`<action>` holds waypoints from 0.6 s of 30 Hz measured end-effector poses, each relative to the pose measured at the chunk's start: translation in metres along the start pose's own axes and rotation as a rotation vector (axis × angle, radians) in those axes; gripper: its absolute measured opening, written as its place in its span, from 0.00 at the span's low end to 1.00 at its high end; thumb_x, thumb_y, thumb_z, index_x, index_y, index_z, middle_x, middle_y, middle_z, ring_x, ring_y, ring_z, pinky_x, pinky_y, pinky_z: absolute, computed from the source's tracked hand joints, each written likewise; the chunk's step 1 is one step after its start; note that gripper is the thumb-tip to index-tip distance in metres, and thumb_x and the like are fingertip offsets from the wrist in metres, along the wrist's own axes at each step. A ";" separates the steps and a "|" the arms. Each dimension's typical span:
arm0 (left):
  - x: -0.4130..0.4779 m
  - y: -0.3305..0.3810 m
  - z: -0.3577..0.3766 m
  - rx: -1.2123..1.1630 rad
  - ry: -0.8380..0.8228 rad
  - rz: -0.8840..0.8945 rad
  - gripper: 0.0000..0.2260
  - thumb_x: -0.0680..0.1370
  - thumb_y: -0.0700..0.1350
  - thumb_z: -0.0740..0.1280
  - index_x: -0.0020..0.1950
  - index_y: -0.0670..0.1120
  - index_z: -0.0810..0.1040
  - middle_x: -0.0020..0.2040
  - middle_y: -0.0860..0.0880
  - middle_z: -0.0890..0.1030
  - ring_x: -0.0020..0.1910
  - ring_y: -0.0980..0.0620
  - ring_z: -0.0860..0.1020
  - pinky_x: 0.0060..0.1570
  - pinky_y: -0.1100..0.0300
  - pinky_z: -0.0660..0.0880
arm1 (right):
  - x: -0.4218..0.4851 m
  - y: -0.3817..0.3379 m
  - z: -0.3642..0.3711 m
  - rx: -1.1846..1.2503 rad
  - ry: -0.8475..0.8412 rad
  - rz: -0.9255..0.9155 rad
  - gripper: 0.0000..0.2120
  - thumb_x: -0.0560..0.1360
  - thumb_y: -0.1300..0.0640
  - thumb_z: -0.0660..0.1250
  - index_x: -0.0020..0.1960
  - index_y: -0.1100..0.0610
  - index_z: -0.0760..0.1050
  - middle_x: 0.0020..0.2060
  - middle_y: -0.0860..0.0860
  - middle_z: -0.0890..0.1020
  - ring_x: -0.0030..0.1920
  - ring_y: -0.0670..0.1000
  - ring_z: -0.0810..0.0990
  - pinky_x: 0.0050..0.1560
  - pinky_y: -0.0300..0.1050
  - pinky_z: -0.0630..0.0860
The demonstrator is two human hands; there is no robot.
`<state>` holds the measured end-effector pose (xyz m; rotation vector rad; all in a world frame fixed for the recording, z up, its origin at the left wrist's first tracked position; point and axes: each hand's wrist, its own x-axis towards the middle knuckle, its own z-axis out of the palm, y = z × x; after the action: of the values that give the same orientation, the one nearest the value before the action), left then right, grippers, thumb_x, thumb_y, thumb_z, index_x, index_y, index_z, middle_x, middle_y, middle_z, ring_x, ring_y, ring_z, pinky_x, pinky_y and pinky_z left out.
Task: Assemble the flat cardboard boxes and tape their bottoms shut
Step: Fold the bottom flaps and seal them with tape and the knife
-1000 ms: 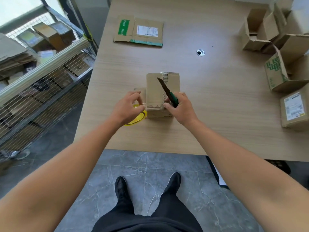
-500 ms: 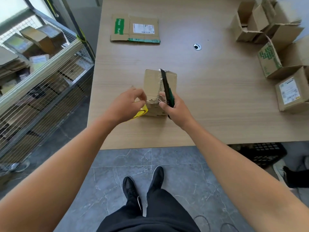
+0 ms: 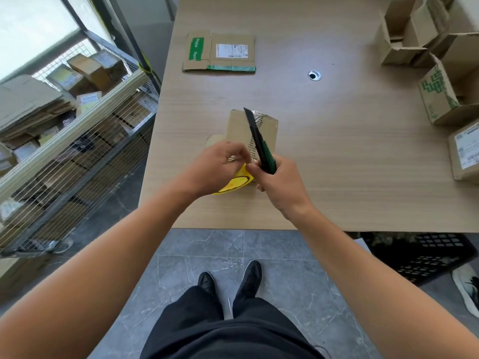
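A small brown cardboard box [image 3: 239, 126] stands on the wooden table [image 3: 337, 156] near its front edge, with a strip of clear printed tape running along its top seam. My right hand [image 3: 278, 183] grips a green-handled utility knife [image 3: 258, 142], blade pointing up and away over the box. My left hand [image 3: 216, 167] pinches the tape end at the box's near edge, close to the knife. A yellow tape roll [image 3: 234, 183] lies partly hidden under my hands.
A flattened box [image 3: 220, 51] with a green stripe lies at the far middle of the table. Several assembled boxes [image 3: 440, 94] crowd the right side. A wire cart [image 3: 64, 130] full of cardboard stands left of the table. A round cable hole [image 3: 314, 75] sits mid-table.
The knife has swung from lying across the box top to standing more upright. My left hand has moved in toward the right hand at the box's near edge.
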<state>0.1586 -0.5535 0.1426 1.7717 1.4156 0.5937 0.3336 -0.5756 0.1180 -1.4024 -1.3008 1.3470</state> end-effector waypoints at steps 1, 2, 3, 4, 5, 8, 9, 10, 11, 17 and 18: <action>-0.003 0.003 0.000 -0.017 0.000 0.012 0.07 0.80 0.42 0.65 0.51 0.51 0.82 0.45 0.59 0.76 0.39 0.67 0.75 0.37 0.62 0.71 | 0.000 -0.002 -0.004 0.021 0.010 0.000 0.09 0.76 0.61 0.73 0.40 0.63 0.77 0.31 0.53 0.75 0.32 0.51 0.72 0.37 0.49 0.70; -0.006 0.005 0.000 -0.054 -0.027 0.014 0.07 0.81 0.45 0.65 0.54 0.53 0.81 0.45 0.58 0.77 0.37 0.66 0.75 0.37 0.61 0.73 | -0.001 -0.006 -0.008 0.065 0.025 0.013 0.08 0.76 0.62 0.73 0.39 0.59 0.77 0.30 0.51 0.75 0.30 0.49 0.72 0.35 0.46 0.70; -0.009 0.007 -0.002 -0.101 -0.086 0.014 0.08 0.81 0.49 0.64 0.58 0.56 0.80 0.44 0.57 0.79 0.36 0.64 0.76 0.37 0.59 0.75 | -0.001 -0.009 -0.012 0.123 0.037 0.030 0.09 0.76 0.62 0.73 0.39 0.56 0.77 0.28 0.49 0.75 0.28 0.47 0.72 0.32 0.43 0.71; -0.013 0.007 -0.005 -0.154 -0.167 0.016 0.10 0.81 0.53 0.64 0.62 0.59 0.78 0.43 0.54 0.81 0.36 0.59 0.78 0.38 0.58 0.76 | -0.002 -0.012 -0.017 0.173 0.041 0.048 0.09 0.76 0.62 0.74 0.39 0.55 0.77 0.27 0.47 0.76 0.26 0.46 0.72 0.29 0.40 0.70; -0.016 0.005 -0.008 -0.240 -0.247 0.014 0.14 0.80 0.56 0.64 0.66 0.60 0.75 0.42 0.52 0.83 0.36 0.54 0.79 0.39 0.58 0.78 | -0.002 -0.013 -0.021 0.218 0.039 0.064 0.09 0.75 0.62 0.75 0.39 0.54 0.77 0.26 0.48 0.76 0.25 0.46 0.72 0.26 0.39 0.69; -0.018 -0.006 -0.022 -0.648 -0.306 -0.055 0.17 0.78 0.51 0.69 0.66 0.50 0.75 0.43 0.43 0.83 0.40 0.46 0.81 0.37 0.59 0.78 | -0.006 -0.014 -0.035 0.363 0.105 0.127 0.06 0.70 0.57 0.75 0.36 0.52 0.79 0.31 0.57 0.77 0.24 0.50 0.71 0.28 0.42 0.63; -0.017 -0.010 -0.028 -0.672 -0.298 -0.070 0.15 0.79 0.50 0.70 0.63 0.47 0.76 0.41 0.44 0.83 0.37 0.48 0.81 0.33 0.62 0.77 | -0.006 -0.010 -0.041 0.412 0.160 0.148 0.06 0.69 0.56 0.75 0.35 0.52 0.80 0.32 0.57 0.78 0.25 0.50 0.72 0.30 0.45 0.63; -0.015 -0.016 -0.034 -0.598 -0.288 -0.079 0.14 0.78 0.50 0.71 0.60 0.45 0.77 0.35 0.47 0.82 0.31 0.53 0.79 0.28 0.65 0.74 | -0.006 -0.006 -0.046 0.436 0.218 0.165 0.06 0.69 0.56 0.75 0.34 0.51 0.81 0.32 0.55 0.79 0.26 0.50 0.73 0.31 0.46 0.65; -0.011 -0.022 -0.039 -0.462 -0.274 -0.082 0.15 0.77 0.53 0.73 0.57 0.44 0.79 0.30 0.51 0.79 0.26 0.56 0.75 0.25 0.67 0.70 | -0.005 -0.001 -0.050 0.423 0.262 0.172 0.07 0.69 0.55 0.75 0.33 0.50 0.82 0.32 0.53 0.80 0.26 0.50 0.74 0.31 0.47 0.66; 0.028 -0.055 -0.055 0.277 -0.136 -0.073 0.10 0.73 0.62 0.74 0.48 0.59 0.81 0.26 0.58 0.79 0.24 0.62 0.75 0.29 0.64 0.68 | 0.010 0.044 -0.019 0.287 0.353 0.259 0.05 0.76 0.57 0.73 0.42 0.53 0.81 0.38 0.50 0.85 0.42 0.49 0.84 0.38 0.43 0.80; 0.033 -0.060 -0.052 0.338 -0.126 -0.060 0.10 0.73 0.62 0.73 0.48 0.59 0.81 0.27 0.56 0.78 0.27 0.62 0.77 0.32 0.63 0.68 | 0.015 0.050 -0.013 0.297 0.391 0.280 0.04 0.76 0.58 0.73 0.44 0.55 0.80 0.39 0.51 0.85 0.43 0.50 0.85 0.39 0.44 0.81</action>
<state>0.0924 -0.5024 0.1223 1.9798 1.5425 0.2142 0.3532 -0.5678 0.0680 -1.5744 -0.6403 1.2963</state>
